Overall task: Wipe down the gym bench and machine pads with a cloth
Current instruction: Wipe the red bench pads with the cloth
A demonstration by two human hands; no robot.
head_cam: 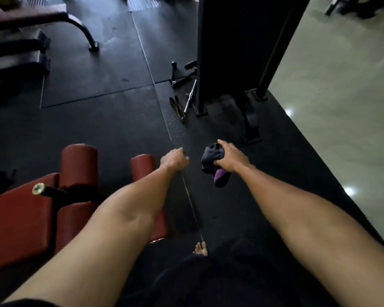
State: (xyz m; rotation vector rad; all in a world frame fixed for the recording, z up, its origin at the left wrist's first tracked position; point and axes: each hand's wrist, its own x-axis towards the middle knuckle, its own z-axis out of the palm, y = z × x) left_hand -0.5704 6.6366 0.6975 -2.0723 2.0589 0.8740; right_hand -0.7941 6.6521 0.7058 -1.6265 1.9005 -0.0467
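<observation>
Cloth [211,160] partly hidden under right hand [231,158]; left hand [175,160] fisted, fingers [183,153] tucked away.

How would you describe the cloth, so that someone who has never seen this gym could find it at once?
Start at the tall black machine frame, upper right, and come down past its feet. There the right hand grips a bunched cloth. It is dark grey with a purple corner hanging down; the pads to its left are red.
</observation>
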